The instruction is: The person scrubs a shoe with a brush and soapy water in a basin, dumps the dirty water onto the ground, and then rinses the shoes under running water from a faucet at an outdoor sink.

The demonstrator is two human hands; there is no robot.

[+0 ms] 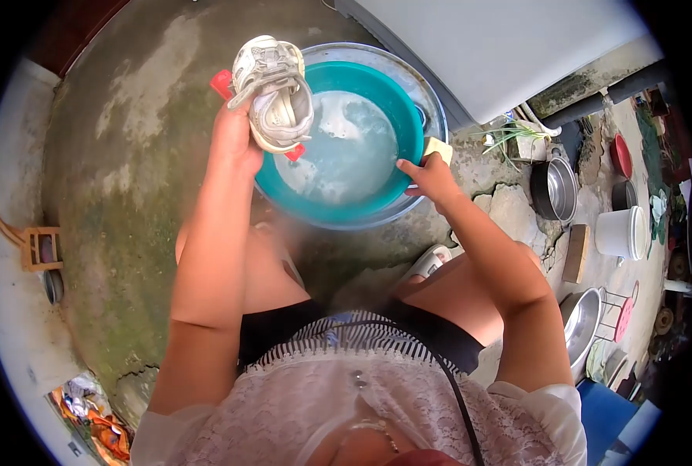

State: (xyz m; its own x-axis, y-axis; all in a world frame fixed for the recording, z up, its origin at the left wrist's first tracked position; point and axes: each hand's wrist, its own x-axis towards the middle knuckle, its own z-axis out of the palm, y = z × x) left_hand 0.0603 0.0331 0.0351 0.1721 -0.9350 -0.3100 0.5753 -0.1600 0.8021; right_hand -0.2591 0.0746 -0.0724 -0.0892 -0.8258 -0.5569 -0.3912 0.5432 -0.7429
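Observation:
My left hand (237, 140) is closed around a white sneaker (272, 93) with loose straps, raised over the left rim of a teal basin (402, 101). Most of its fingers are hidden behind the sneaker. Two ends of a red object (221, 83) stick out from behind; its kind is hidden. At the basin's right rim, my right hand (435, 179) is bent around a pale yellow block (439, 149), perhaps soap or a sponge, with two fingertips over the rim. Cloudy, foamy water (350, 147) fills the basin, which stands in a wider metal basin (431, 93).
A large white appliance-like box (501, 46) borders the basin at the upper right. Along the right lie a metal pot (554, 190), a white bucket (621, 233), a wooden block (575, 253) and a metal bowl (582, 322). A small wooden stool (41, 247) is by the left wall.

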